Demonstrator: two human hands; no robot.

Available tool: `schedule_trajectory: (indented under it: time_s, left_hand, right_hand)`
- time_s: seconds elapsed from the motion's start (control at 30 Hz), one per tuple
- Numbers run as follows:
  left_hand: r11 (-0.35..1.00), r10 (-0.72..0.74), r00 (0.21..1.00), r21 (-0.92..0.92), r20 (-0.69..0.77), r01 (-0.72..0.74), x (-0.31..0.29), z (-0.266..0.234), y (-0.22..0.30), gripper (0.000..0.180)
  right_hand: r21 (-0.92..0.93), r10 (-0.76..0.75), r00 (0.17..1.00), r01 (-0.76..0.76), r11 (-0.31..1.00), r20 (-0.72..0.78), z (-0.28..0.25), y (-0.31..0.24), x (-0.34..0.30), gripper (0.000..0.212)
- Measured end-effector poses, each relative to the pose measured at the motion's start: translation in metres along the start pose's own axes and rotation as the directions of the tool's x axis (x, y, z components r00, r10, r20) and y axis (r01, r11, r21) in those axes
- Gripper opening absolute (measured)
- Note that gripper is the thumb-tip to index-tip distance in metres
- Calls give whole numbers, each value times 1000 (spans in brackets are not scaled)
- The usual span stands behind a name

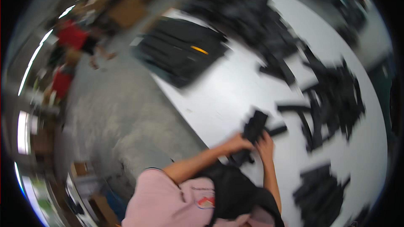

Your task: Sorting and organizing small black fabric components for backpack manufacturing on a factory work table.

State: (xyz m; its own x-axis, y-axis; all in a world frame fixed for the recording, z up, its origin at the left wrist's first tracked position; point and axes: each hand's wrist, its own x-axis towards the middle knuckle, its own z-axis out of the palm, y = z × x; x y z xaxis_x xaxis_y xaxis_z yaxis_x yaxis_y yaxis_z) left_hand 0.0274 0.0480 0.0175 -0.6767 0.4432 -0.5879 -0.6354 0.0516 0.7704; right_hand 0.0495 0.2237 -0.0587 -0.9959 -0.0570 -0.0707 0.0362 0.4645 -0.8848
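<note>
Over the near edge of the white table, a small bunch of black fabric pieces (255, 125) is between my two hands. My left hand (239, 143) is closed on its left side. From the right, my right hand (265, 146) grips the same bunch, its fingers bent against the cloth. One dark strip (277, 131) juts out to the right, just beyond my right hand. More black cloth (240, 158) hangs below the hands, close to my body. Motion blur hides the single fingers and how many pieces there are.
The white table (219, 88) carries a stack of larger black panels (181, 46) with a yellow mark, a long heap of black fabric (248, 12), loose black strips (332, 96) and a near-right pile (320, 193). People in red stand across the grey floor (126, 105).
</note>
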Motion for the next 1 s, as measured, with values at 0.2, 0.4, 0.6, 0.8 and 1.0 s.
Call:
schedule_trajectory:
  time_s: [0.2, 0.4, 0.6, 0.8, 1.0]
  left_hand:
    - [933, -137, 958, -359, -251, 39, 16, -35, -5, 27]
    - [956, -136, 964, -286, -229, 67, 15, -37, -18, 39]
    - [938, -131, 957, -345, -259, 35, 3, -27, -7, 32]
    - [934, -133, 956, -356, -262, 33, 4, -32, -9, 30]
    - [943, -112, 948, -334, -299, 6, -2, -38, -6, 32]
  right_hand:
    - [525, 361, 896, -184, 831, -258, -19, -50, -21, 24]
    - [-177, 96, 945, -158, 972, -313, -25, -54, -51, 26]
    - [-517, -188, 981, 142, 844, -37, -7, -47, -30, 23]
    - [-509, -209, 977, 158, 846, -43, 7, -37, -19, 20]
    - [-458, -119, 982, 40, 888, -146, -9, -47, -28, 25]
